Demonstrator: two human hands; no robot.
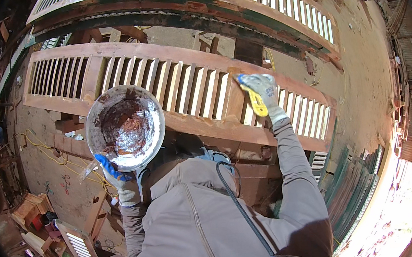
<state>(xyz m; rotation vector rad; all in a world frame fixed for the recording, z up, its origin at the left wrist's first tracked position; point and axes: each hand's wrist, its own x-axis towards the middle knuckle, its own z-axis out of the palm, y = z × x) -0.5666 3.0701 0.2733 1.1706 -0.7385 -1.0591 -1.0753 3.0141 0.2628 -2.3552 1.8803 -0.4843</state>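
Observation:
My left hand (121, 182), in a white glove with blue-coated fingers, holds a round, pale bucket (155, 132) by its near left side. Inside the bucket, reddish-brown paste (126, 128) is smeared over the bottom and walls. My right hand (264, 90), gloved alike, is closed round a yellow-handled tool (258, 104) that looks like a putty knife; its blade is hidden from me. That hand is over the far rail of a louvred wooden shutter (205, 124), by the solid cross-piece between two banks of slats. Whether the tool touches the wood I cannot tell.
Beyond lies another louvred shutter (295, 19) on a dark green support. Yellow cord (46, 148) trails over the dirt floor at left. Wood offcuts (31, 209) and a smaller louvred panel (84, 248) are at lower left. Green boards (349, 183) lean at lower right.

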